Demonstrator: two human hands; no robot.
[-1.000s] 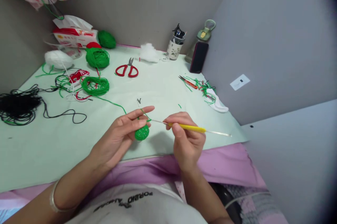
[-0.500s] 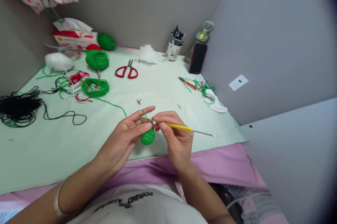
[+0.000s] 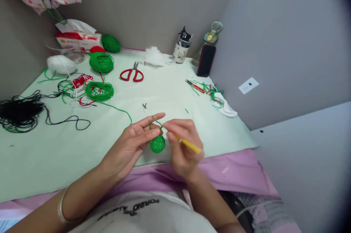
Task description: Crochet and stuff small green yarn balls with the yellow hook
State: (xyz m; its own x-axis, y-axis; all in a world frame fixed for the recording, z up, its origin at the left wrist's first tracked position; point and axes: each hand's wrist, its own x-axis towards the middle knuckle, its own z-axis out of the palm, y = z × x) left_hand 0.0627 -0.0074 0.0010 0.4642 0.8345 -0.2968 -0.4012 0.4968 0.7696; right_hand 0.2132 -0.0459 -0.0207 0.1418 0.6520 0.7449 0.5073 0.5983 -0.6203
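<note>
Between thumb and fingers my left hand (image 3: 137,135) pinches the top of a small rounded green crochet piece (image 3: 157,144). A strand of green yarn (image 3: 157,120) loops over its outstretched index finger. My right hand (image 3: 186,145) grips a crochet hook (image 3: 192,146) by its yellow handle, like a pen, slightly blurred by motion. The hook's working tip is hard to make out near the yarn at the top of the piece. From my left hand the yarn trails over the table to a loose green coil (image 3: 99,91).
Red-handled scissors (image 3: 132,73) lie mid-table, behind a few small dark bits (image 3: 144,106). Green balls (image 3: 101,62), a white ball (image 3: 61,65) and tangled black yarn (image 3: 20,110) are at left. Orange snips (image 3: 196,86) rest by yarn scraps at right; a phone (image 3: 206,60) leans on a bottle (image 3: 214,34).
My right hand has shifted slightly right and down, the hook's handle now sloping more steeply. My left hand and the green piece have moved a little right.
</note>
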